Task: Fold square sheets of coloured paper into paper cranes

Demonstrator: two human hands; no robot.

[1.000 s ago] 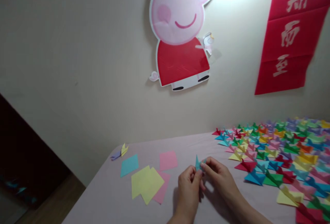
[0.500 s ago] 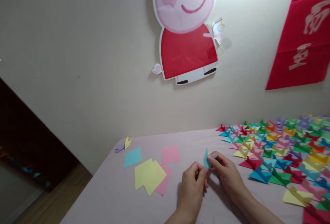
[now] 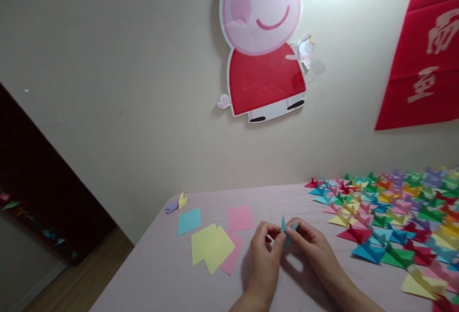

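A small folded blue paper crane (image 3: 283, 223), with narrow points sticking up, is pinched between both my hands above the pink cloth. My left hand (image 3: 264, 250) grips its left side between thumb and fingers. On the other side, my right hand (image 3: 311, 245) pinches near a second blue point. My fingers hide much of the folded paper. Left of my hands lie overlapping yellow paper squares (image 3: 211, 249), with a pink sheet (image 3: 233, 254) partly beneath them. A separate pink square (image 3: 241, 218) and a blue square (image 3: 189, 221) lie farther back.
Rows of colourful folded paper cranes (image 3: 394, 226) cover the right side of the pink-covered table (image 3: 154, 273). A yellow and a purple folded piece (image 3: 177, 203) rest at the back left corner. A pig cutout (image 3: 265, 77) and a red banner (image 3: 412, 72) hang on the wall.
My left hand's fingers have risen closer to the upright blue point. My right hand has shifted slightly lower, and the blue paper has turned a little. The camera view has tilted slightly upward.
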